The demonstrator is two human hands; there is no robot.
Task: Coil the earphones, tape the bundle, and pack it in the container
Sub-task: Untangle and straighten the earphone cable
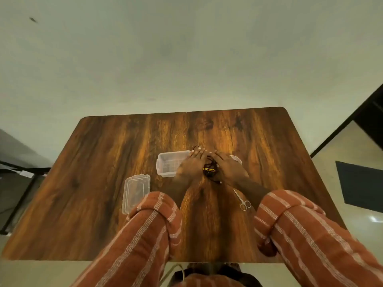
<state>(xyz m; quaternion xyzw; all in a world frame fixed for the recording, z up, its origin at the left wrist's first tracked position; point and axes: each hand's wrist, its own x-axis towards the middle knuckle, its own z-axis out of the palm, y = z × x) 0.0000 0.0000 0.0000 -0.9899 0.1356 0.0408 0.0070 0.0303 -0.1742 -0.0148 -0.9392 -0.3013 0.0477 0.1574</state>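
A tangle of black and yellow earphone cable (210, 169) lies on the wooden table (103, 162) between my two hands. My left hand (191, 165) and my right hand (228, 167) both rest on the bundle, fingers curled around it. One cable loop (195, 147) sticks out past my left fingertips. A clear plastic container (169, 163) stands open just left of my left hand. Its clear lid (135, 191) lies flat nearer to me on the left. A clear tape roll (236, 158) peeks out behind my right hand, mostly hidden.
Small metal scissors (242, 200) lie on the table near my right forearm. Striped orange sleeves cover both arms. A dark frame (342, 129) stands to the right of the table and another dark stand (20, 183) to the left.
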